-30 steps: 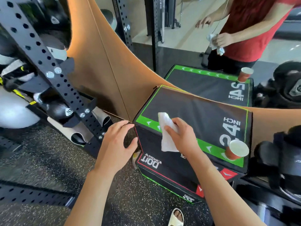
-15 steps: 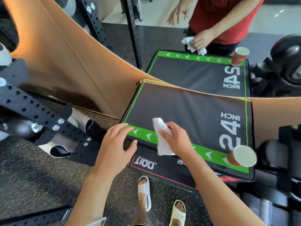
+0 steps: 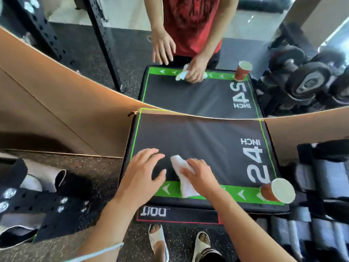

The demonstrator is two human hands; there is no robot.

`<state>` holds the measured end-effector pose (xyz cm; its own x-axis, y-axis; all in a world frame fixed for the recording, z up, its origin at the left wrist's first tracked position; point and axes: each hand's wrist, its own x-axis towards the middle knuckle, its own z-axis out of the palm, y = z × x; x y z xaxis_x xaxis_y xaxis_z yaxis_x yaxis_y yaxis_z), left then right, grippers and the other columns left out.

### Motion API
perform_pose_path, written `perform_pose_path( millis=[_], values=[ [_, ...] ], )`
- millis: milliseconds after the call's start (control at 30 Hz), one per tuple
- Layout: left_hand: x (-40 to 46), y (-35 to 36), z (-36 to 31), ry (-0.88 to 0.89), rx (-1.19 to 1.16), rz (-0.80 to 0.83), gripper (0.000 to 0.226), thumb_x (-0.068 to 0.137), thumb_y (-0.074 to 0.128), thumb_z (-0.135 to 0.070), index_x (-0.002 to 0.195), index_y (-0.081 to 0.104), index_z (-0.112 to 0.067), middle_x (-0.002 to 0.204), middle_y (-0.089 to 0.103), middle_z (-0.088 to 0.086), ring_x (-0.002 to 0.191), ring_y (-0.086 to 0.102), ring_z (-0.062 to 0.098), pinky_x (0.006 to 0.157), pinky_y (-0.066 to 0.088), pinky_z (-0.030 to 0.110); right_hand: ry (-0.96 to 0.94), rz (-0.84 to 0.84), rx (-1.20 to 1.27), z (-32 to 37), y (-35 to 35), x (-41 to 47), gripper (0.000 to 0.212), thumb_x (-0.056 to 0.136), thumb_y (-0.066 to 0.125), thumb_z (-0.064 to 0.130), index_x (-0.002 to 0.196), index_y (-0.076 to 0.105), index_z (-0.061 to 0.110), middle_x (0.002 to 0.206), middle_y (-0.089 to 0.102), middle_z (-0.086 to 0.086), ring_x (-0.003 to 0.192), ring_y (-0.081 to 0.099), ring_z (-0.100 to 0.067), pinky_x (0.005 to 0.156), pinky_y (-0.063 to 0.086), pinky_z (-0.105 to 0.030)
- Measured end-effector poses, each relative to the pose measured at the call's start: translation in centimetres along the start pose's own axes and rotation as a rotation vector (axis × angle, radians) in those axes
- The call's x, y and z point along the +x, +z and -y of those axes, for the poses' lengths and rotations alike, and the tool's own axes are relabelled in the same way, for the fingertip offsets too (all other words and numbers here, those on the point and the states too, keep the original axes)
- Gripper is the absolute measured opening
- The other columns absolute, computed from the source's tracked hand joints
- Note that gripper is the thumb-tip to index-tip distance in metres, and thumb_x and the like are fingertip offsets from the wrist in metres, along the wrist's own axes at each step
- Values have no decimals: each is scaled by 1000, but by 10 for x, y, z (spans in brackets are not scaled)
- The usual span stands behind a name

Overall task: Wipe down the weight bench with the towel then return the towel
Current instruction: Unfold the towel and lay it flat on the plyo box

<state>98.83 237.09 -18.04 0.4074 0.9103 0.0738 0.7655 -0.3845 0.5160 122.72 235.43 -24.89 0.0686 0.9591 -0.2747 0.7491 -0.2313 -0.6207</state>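
- Towel (image 3: 184, 176): white, crumpled, lying on the near edge of the worktop (image 3: 198, 140), across the black top and the green border strip.
- My right hand (image 3: 201, 176): grip clamped on towel, fingers curled over it, pressing it onto the pad.
- My left hand (image 3: 142, 171): grip apart, fingers spread, holding nothing, over the near-left corner of the worktop; contact unclear.
- Worktop: black padded box, "24 INCH" printed at right.
- Paper cup (image 3: 278, 190): red-brown, near-right corner of the worktop, well apart from the towel.
- Mirror (image 3: 207, 44) just behind the worktop reflects all this.
- Dumbbells (image 3: 321, 186) at right.
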Motion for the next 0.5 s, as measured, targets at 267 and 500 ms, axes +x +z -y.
perform_pose_path(
  millis=[267, 500],
  values=[
    [16, 23, -9, 42, -31, 31, 46, 95, 52, -43, 133, 65, -21, 140, 57, -5, 138, 47, 20, 117, 38, 40, 74, -174, -88, -39, -39, 35, 27, 97, 69, 40, 119, 70, 25, 118, 60, 7, 115, 49, -21, 95, 36, -39],
    [28, 46, -44, 74, -21, 71, 46, 95, 51, -42, 132, 65, -20, 140, 57, -5, 137, 47, 19, 118, 38, 40, 107, -319, 57, -73, -77, 39, 8, 97, 68, 21, 91, 74, 20, 98, 63, 1, 92, 65, -28, 83, 54, -42]
  ],
)
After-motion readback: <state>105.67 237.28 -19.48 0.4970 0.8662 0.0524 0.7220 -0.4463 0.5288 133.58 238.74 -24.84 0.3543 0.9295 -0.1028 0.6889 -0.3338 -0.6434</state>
